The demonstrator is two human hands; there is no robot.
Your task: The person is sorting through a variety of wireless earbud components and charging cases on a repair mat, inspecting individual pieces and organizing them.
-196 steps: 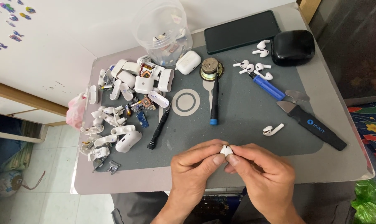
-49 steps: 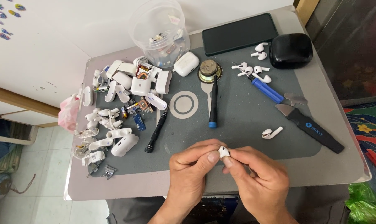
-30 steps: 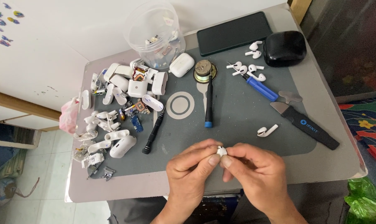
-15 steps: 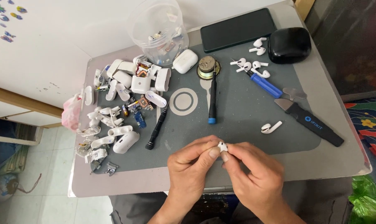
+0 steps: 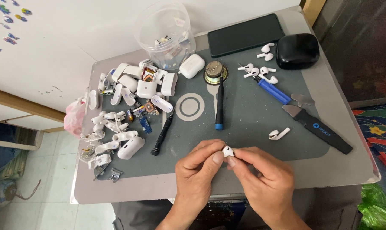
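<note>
Earbud (image 5: 228, 150) pinched between both hands, left hand (image 5: 198, 172) and right hand (image 5: 265, 181); we judge it may slip off the bench (image 5: 350, 170) edge.

Glossy white plastic earbud (image 5: 228, 150) pinched between left hand (image 5: 200, 176) and right hand (image 5: 265, 181). Matt grey rubbery mat (image 5: 244, 115) beneath. Beyond grip: driver (image 5: 219, 104) with matt black shaft, blue tip; clear plastic jar (image 5: 166, 32); smooth black glass phone (image 5: 246, 35). Left of grip: glossy white plastic shells (image 5: 129, 147).
</note>
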